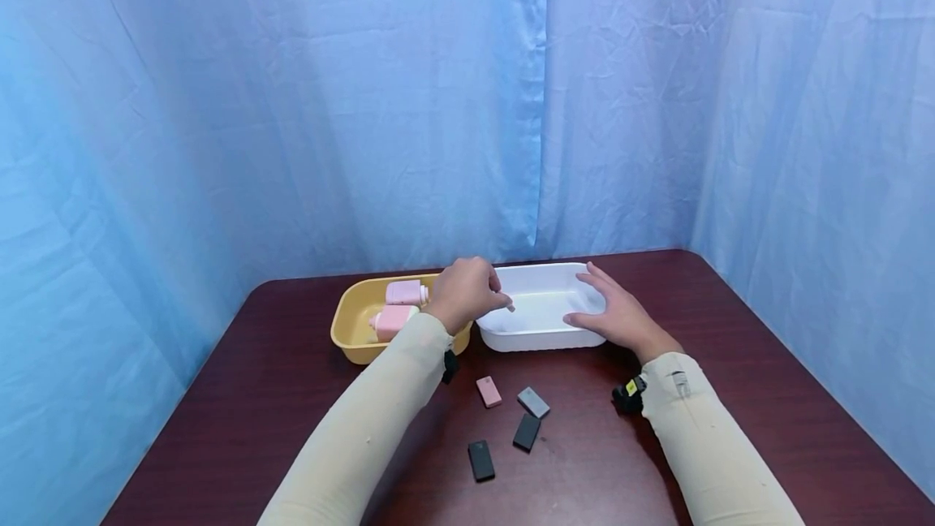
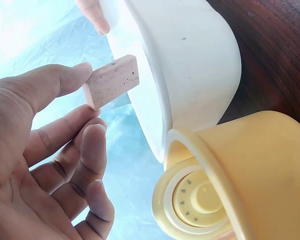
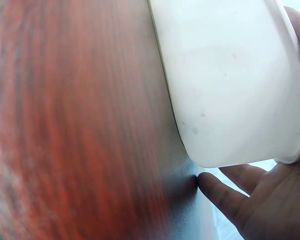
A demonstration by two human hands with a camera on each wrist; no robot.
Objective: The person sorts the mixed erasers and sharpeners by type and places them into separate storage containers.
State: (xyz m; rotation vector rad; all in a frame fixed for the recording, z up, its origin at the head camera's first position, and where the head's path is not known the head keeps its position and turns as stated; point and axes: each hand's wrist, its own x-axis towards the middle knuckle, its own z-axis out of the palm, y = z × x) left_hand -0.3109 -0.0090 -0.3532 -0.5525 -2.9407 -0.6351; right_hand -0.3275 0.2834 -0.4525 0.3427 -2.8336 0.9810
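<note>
Over the left side of a white plastic basin (image 1: 544, 341), my left hand (image 1: 465, 292) pinches a small speckled pink block (image 2: 112, 82) between thumb and index finger. The left wrist view shows the block close by the basin's rim, with the other fingers loosely bent below it. My right hand (image 1: 621, 316) is at the basin's right end, its thumb and fingers spread apart around that end. In the right wrist view, fingertips (image 3: 215, 192) reach past the basin's lower corner, near the table.
A yellow basin (image 1: 343, 327) stands left of the white one, holding two pink bottles (image 1: 405, 293). Nearer on the dark red table (image 1: 292, 396) lie a pink block (image 1: 489, 391), a grey block (image 1: 533, 403) and two black blocks (image 1: 481, 461). Blue curtains (image 1: 438, 104) hang behind.
</note>
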